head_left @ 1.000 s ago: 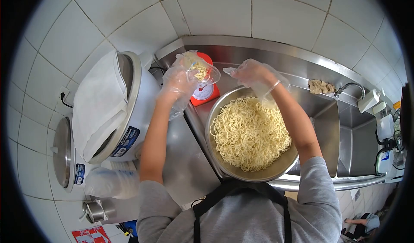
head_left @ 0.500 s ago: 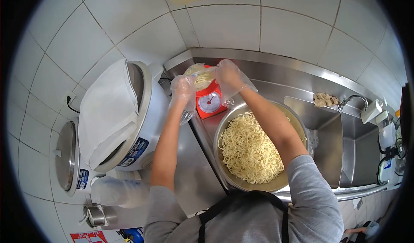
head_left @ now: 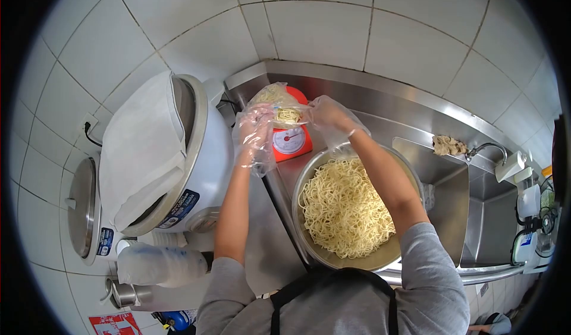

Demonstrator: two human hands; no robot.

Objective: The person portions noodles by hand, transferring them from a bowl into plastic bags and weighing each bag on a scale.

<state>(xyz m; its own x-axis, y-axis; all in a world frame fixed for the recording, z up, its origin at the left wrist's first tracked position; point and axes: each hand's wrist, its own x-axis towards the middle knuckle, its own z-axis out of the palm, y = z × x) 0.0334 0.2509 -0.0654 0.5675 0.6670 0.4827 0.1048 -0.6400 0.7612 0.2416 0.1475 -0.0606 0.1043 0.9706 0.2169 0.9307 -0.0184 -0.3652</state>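
A red dial scale (head_left: 292,142) stands on the steel counter with a clear plastic bag of noodles (head_left: 288,115) over its top. My left hand (head_left: 256,127), in a loose clear glove, is closed on the bag's left side. On the other side my right hand (head_left: 328,116), gloved too, has its fingers closed at the bag's edge. A large metal bowl (head_left: 301,231) heaped with pale noodles (head_left: 345,210) sits below my right forearm.
A big pot (head_left: 208,151) with a white cloth (head_left: 143,145) stands left, a smaller lidded pot (head_left: 82,207) beyond it. Stacked cups in plastic (head_left: 163,265) lie lower left. Right are the sink (head_left: 443,216), a faucet (head_left: 491,149) and a brown rag (head_left: 449,145).
My right hand has moved slightly right and down, and my left hand a little toward the bag's middle. The bag is spread lower over the scale, and the view has shifted slightly.
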